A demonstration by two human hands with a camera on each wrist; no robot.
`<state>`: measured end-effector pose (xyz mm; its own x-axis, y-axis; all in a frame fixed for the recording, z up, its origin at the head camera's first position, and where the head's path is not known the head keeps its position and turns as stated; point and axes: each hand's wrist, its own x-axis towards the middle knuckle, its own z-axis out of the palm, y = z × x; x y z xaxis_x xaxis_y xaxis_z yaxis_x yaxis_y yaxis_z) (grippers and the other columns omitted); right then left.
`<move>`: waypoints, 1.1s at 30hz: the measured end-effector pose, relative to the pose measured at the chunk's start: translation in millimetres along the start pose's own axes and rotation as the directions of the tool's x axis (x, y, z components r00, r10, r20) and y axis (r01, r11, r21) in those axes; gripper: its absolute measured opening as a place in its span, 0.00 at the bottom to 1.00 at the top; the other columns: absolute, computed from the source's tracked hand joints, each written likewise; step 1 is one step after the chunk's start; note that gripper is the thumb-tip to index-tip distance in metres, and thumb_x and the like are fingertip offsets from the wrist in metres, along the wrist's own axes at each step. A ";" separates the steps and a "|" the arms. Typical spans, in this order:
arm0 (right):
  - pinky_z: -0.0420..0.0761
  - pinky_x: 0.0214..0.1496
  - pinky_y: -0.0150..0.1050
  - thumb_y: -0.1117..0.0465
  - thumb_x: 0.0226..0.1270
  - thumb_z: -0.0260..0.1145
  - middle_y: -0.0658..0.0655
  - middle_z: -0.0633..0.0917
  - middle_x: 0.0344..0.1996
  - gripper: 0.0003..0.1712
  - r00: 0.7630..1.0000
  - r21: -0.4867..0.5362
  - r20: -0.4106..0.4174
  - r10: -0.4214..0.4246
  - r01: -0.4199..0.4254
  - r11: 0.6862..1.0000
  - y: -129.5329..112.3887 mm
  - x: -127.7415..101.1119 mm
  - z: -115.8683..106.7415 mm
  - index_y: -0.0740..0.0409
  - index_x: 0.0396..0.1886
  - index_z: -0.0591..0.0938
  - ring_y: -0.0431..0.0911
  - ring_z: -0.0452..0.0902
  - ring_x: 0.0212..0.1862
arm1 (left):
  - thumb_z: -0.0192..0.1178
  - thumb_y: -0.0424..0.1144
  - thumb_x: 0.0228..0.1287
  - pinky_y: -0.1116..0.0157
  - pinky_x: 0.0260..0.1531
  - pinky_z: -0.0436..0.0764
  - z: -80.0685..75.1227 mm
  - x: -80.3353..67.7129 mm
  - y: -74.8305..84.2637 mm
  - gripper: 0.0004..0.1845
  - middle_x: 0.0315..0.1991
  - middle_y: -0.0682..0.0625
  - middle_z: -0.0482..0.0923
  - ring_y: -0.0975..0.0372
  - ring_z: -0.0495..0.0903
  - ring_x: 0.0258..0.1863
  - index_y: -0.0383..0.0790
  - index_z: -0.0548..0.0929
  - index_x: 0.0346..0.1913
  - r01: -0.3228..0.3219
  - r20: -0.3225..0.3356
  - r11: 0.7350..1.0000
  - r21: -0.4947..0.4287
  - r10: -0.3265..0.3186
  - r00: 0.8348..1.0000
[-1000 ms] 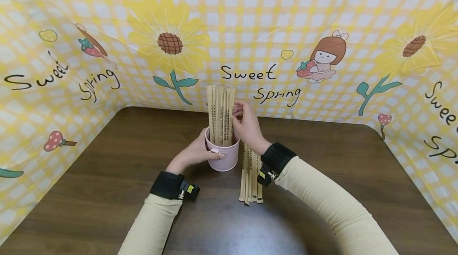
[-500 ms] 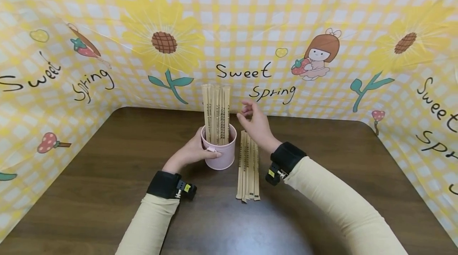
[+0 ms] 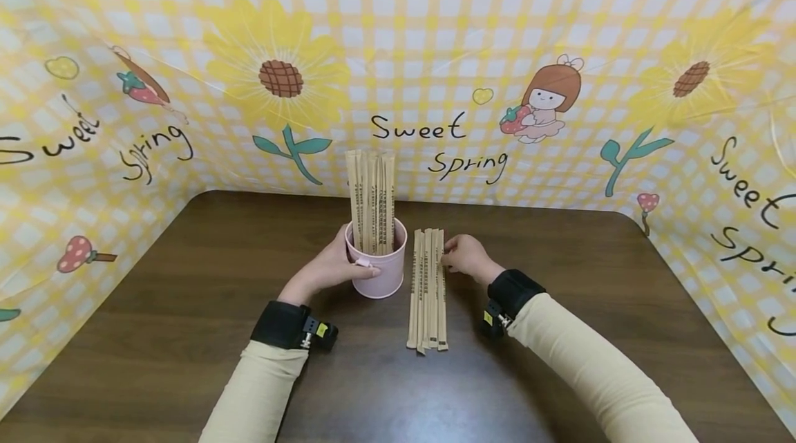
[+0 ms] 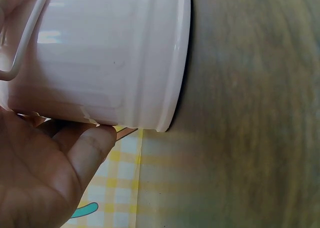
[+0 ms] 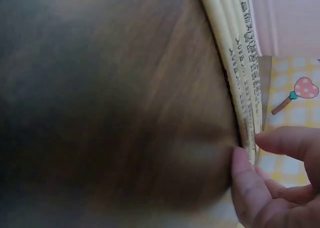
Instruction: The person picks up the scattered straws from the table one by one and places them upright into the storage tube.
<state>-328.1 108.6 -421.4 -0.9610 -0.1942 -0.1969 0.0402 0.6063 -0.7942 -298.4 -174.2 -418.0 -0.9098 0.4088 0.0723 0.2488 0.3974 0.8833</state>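
A small pale pink bucket (image 3: 378, 278) stands on the table, holding a bundle of slim brown paper-wrapped sticks (image 3: 371, 201) upright. My left hand (image 3: 320, 267) grips the bucket's left side, thumb on the front near the rim; in the left wrist view its fingers (image 4: 92, 148) lie along the wall. To the right lies a flat row of the same paper-wrapped sticks (image 3: 428, 291), printed with dark characters. My right hand (image 3: 469, 256) is at the row's right edge. In the right wrist view, thumb and forefinger (image 5: 245, 175) pinch the outermost stick near its far end.
The brown wooden table (image 3: 186, 332) ends at the back against a yellow checked cloth (image 3: 398, 49) with printed flowers and lettering. The cloth also rises along both sides. The bucket and the row lie close side by side.
My right hand has come away from the bundle in the bucket, moving right and down to the row of paper-wrapped sticks. My left hand keeps its grip on the bucket.
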 end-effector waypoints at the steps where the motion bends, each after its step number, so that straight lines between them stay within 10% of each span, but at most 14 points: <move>1: 0.87 0.53 0.46 0.69 0.69 0.63 0.71 0.82 0.49 0.24 1.000 0.003 0.000 0.005 -0.005 1.000 0.4 0.7 0.3 0.77 0.62 0.75 0.63 0.86 0.51 | 0.73 0.35 0.57 0.50 0.65 0.71 -0.6 0.6 0.4 0.55 0.70 0.32 0.63 0.44 0.70 0.67 0.33 0.45 0.78 -0.005 0.000 1.000 -0.002 0.005 1.000; 6: 0.86 0.55 0.46 0.68 0.67 0.63 0.75 0.77 0.64 0.26 1.000 0.001 -0.014 0.009 -0.009 1.000 -3.2 4.3 2.7 0.78 0.62 0.75 0.63 0.85 0.54 | 0.73 0.33 0.56 0.53 0.64 0.72 -5.2 2.2 1.1 0.53 0.69 0.33 0.64 0.45 0.71 0.65 0.32 0.48 0.77 -0.029 -0.012 1.000 0.004 0.029 1.000; 20: 0.87 0.50 0.43 0.68 0.65 0.65 0.75 0.82 0.58 0.26 0.997 -0.088 -0.072 -0.003 -0.003 0.996 -1.2 1.5 8.9 0.77 0.60 0.77 0.61 0.87 0.47 | 0.73 0.34 0.55 0.55 0.63 0.71 -1.0 0.0 -3.6 0.52 0.67 0.32 0.66 0.45 0.71 0.64 0.30 0.51 0.76 -0.039 -0.020 0.999 0.007 0.039 0.999; 26: 0.85 0.36 0.37 0.69 0.63 0.66 0.61 0.85 0.27 0.06 0.995 -0.122 -0.094 -0.021 0.010 0.993 -5.7 -2.5 11.8 0.66 0.29 0.77 0.47 0.82 0.26 | 0.73 0.35 0.56 0.53 0.64 0.71 -0.9 -0.8 -2.2 0.54 0.69 0.32 0.64 0.45 0.70 0.66 0.31 0.48 0.77 -0.024 -0.012 1.000 0.012 0.024 1.000; 33: 0.82 0.32 0.34 0.69 0.65 0.65 0.47 0.70 0.09 0.29 0.998 -0.166 -0.067 -0.009 -0.002 0.986 -9.9 -5.2 8.7 0.49 0.09 0.62 0.40 0.74 0.18 | 0.73 0.35 0.56 0.54 0.63 0.72 1.2 0.0 -1.9 0.53 0.68 0.32 0.65 0.45 0.71 0.65 0.31 0.49 0.77 -0.038 -0.010 0.999 0.006 0.038 0.999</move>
<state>-321.2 96.9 -417.5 -0.9775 -0.1475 -0.1508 -0.0036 0.7264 -0.6872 -298.5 -174.0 -420.2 -0.9030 0.4152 0.1104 0.2851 0.3868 0.8770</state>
